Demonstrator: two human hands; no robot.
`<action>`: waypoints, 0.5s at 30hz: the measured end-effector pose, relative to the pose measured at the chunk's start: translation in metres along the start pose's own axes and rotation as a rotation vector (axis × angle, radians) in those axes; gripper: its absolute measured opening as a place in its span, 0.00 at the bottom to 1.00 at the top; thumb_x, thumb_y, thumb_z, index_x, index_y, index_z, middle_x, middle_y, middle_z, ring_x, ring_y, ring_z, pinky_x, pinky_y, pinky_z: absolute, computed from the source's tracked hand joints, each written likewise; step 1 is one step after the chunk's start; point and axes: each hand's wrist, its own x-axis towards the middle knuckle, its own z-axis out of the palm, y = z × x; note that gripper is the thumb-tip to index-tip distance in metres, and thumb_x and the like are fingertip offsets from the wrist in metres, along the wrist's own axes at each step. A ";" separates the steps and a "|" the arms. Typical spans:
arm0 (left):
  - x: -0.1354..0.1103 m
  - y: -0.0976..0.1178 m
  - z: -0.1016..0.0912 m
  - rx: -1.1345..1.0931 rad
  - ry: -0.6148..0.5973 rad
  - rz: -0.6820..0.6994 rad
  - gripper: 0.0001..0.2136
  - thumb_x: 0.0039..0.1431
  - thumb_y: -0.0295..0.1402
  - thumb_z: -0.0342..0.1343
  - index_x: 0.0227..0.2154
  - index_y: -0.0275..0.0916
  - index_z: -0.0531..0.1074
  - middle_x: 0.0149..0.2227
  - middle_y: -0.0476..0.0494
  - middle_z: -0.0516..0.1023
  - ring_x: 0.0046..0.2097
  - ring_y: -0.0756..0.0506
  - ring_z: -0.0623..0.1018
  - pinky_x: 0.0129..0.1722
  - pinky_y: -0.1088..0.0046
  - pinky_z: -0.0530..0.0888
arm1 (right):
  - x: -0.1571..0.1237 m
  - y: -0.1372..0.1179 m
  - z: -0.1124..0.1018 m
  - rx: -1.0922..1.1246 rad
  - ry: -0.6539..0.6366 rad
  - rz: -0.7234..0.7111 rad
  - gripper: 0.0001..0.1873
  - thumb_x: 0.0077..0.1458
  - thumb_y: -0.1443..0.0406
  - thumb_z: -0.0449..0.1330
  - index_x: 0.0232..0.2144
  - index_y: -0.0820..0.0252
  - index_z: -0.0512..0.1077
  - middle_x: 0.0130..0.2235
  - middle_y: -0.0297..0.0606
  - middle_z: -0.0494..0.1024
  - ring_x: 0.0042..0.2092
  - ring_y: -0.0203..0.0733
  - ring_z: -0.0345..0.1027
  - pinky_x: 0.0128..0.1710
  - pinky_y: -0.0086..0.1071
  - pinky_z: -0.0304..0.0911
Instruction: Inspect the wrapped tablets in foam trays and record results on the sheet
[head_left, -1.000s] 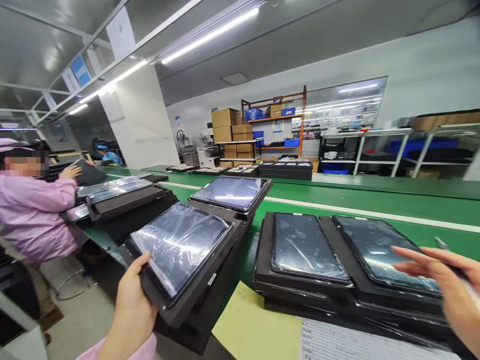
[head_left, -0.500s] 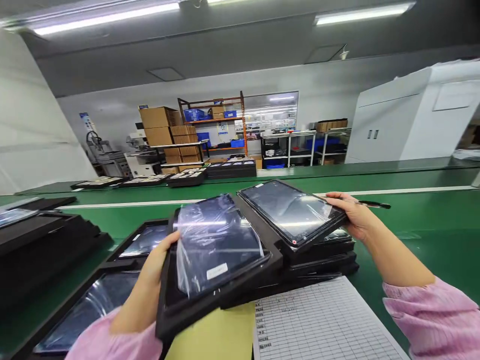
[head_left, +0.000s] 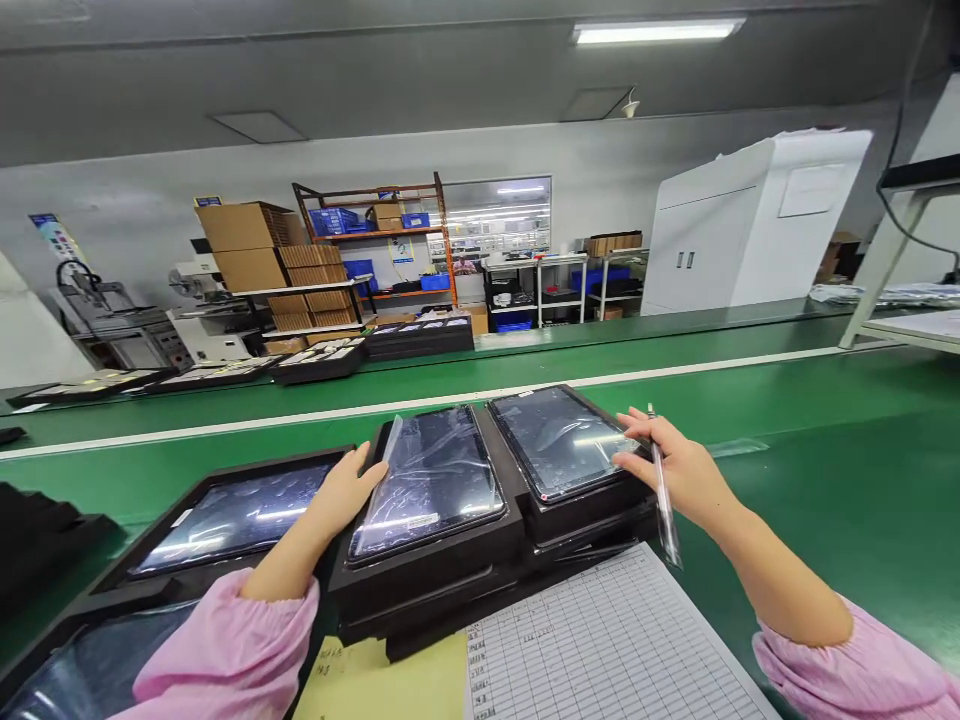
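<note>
A black tray (head_left: 439, 585) holds two film-covered tablet screens side by side: a left screen (head_left: 442, 480) with a white label and a right screen (head_left: 562, 440) with a red dot at one corner. My left hand (head_left: 341, 495) lies on the tray's left edge, fingers and thumb apart, the thumb touching loose clear film on the left screen. My right hand (head_left: 682, 470) holds a pen (head_left: 663, 500) between its fingers. Its thumb and fingertips are at the right screen's right edge. More trays lie underneath.
In front lie a ruled sheet (head_left: 600, 640) with handwriting and a yellow paper (head_left: 390, 680). At left is another tray with a screen (head_left: 240, 510). Black stacked trays (head_left: 45, 550) stand at the far left. A white rack (head_left: 892, 260) stands on the green bench (head_left: 825, 430) at right.
The top tray, tilted and lifted before, now sits level on the stack. My left hand has shifted onto its edge. The pen now points down, and the view has turned right.
</note>
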 end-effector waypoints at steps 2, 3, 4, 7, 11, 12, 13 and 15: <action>0.000 0.001 -0.001 0.036 -0.021 -0.037 0.31 0.55 0.42 0.49 0.56 0.22 0.60 0.59 0.23 0.61 0.60 0.34 0.61 0.58 0.56 0.60 | -0.005 -0.005 0.003 -0.208 -0.158 -0.296 0.18 0.44 0.57 0.65 0.38 0.56 0.69 0.53 0.46 0.70 0.58 0.57 0.59 0.58 0.62 0.46; -0.003 0.002 -0.002 0.059 -0.006 -0.039 0.33 0.53 0.42 0.48 0.56 0.19 0.58 0.60 0.22 0.58 0.62 0.33 0.57 0.60 0.56 0.56 | -0.007 -0.006 0.005 -0.298 -0.218 -0.408 0.21 0.44 0.58 0.66 0.41 0.56 0.68 0.54 0.47 0.70 0.56 0.57 0.61 0.57 0.62 0.49; -0.007 0.004 -0.003 0.082 0.019 -0.030 0.35 0.52 0.42 0.47 0.57 0.18 0.56 0.61 0.22 0.56 0.63 0.32 0.54 0.61 0.56 0.54 | -0.008 -0.005 0.008 -0.382 -0.247 -0.502 0.23 0.44 0.59 0.67 0.42 0.57 0.67 0.53 0.49 0.70 0.54 0.57 0.64 0.56 0.61 0.52; -0.028 0.012 -0.006 0.116 0.143 0.075 0.34 0.52 0.46 0.44 0.56 0.24 0.59 0.61 0.26 0.57 0.64 0.33 0.53 0.61 0.53 0.53 | -0.011 0.001 0.014 -0.511 -0.186 -0.749 0.18 0.48 0.61 0.66 0.40 0.59 0.69 0.47 0.48 0.75 0.49 0.54 0.69 0.51 0.54 0.62; -0.061 0.020 -0.002 0.095 0.289 0.341 0.30 0.56 0.49 0.43 0.53 0.31 0.64 0.59 0.29 0.61 0.63 0.34 0.57 0.58 0.51 0.59 | -0.014 0.006 0.015 -0.462 -0.034 -0.940 0.14 0.56 0.56 0.59 0.39 0.60 0.70 0.43 0.46 0.78 0.48 0.51 0.70 0.46 0.45 0.66; -0.067 0.020 0.000 0.100 0.298 0.426 0.29 0.58 0.49 0.42 0.53 0.31 0.64 0.59 0.29 0.62 0.62 0.35 0.58 0.58 0.52 0.61 | -0.015 0.006 0.014 -0.440 -0.006 -0.948 0.14 0.57 0.55 0.58 0.38 0.60 0.71 0.42 0.46 0.78 0.48 0.51 0.70 0.45 0.43 0.66; -0.072 0.021 0.004 0.121 0.286 0.519 0.28 0.58 0.49 0.42 0.53 0.32 0.64 0.59 0.30 0.63 0.62 0.35 0.58 0.57 0.52 0.62 | -0.016 0.005 0.014 -0.413 0.023 -0.943 0.14 0.58 0.55 0.57 0.37 0.60 0.71 0.42 0.46 0.79 0.48 0.50 0.71 0.44 0.42 0.67; -0.079 0.023 0.010 0.219 0.225 0.686 0.29 0.58 0.51 0.44 0.54 0.35 0.65 0.57 0.32 0.65 0.61 0.34 0.61 0.56 0.48 0.62 | -0.017 0.002 0.014 -0.356 0.086 -0.918 0.10 0.59 0.59 0.56 0.36 0.60 0.71 0.38 0.43 0.80 0.44 0.47 0.73 0.41 0.38 0.67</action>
